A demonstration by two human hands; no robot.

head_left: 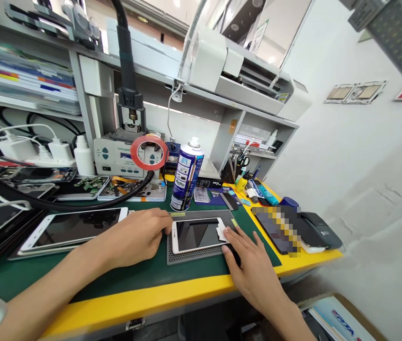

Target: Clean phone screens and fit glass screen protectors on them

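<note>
A white-framed smartphone (199, 235) lies screen up on a grey perforated mat (177, 259). My left hand (140, 232) rests at the phone's left end with its fingers curled in; whatever they may hold is hidden. At the opposite end is my right hand (248, 258), its fingers spread. The index fingertip presses a small white piece (221, 232), perhaps paper or a wipe, on the screen's right part. The right thumb reaches the phone's lower right corner. Just behind the mat stands a blue spray can (187, 175) with a white cap.
Left of my left hand lies a larger white device (76, 229). Behind are a tray of parts (133, 189), a soldering station (111, 156) and a ring-shaped red lamp (134, 152) on an arm. Dark phones (272, 227) lie right. The yellow bench edge (144, 300) runs in front.
</note>
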